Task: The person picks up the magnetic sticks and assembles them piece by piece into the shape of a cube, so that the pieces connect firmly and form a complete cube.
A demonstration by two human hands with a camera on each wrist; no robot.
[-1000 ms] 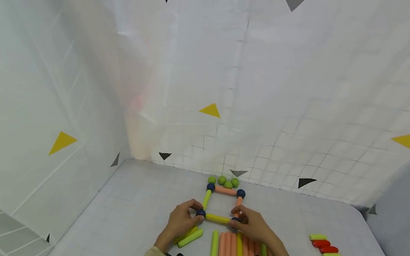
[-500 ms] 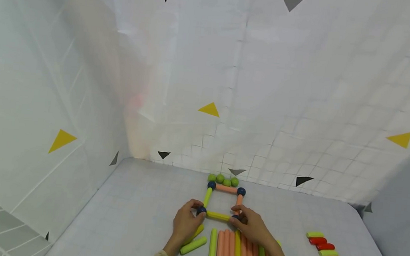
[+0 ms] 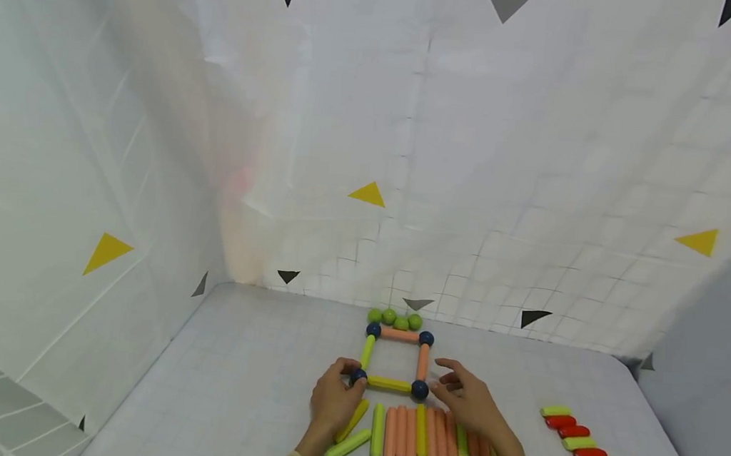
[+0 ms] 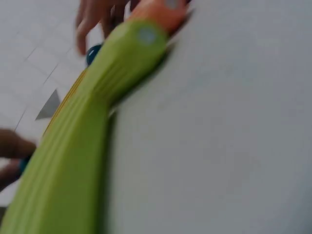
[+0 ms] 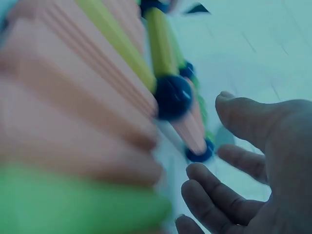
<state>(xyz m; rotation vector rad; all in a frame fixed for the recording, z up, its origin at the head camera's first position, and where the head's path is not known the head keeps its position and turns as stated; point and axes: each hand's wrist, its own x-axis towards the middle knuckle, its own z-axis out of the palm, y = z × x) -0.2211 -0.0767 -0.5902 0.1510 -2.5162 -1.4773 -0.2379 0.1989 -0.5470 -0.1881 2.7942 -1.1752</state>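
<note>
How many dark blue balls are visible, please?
4, at corners of the square frame of coloured sticks: far left ball, far right ball, near right ball, near left ball, partly covered by the left hand. More may be hidden.

Head view diffusely lit; left wrist view dim; right wrist view blue-tinted, nearest rods point(image 5: 63, 144) blurred.

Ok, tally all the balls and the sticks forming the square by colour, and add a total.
Blue balls: 4
Green balls: 4
Salmon square sticks: 2
Yellow square stick: 1
Lime square stick: 1
Total: 12
</note>
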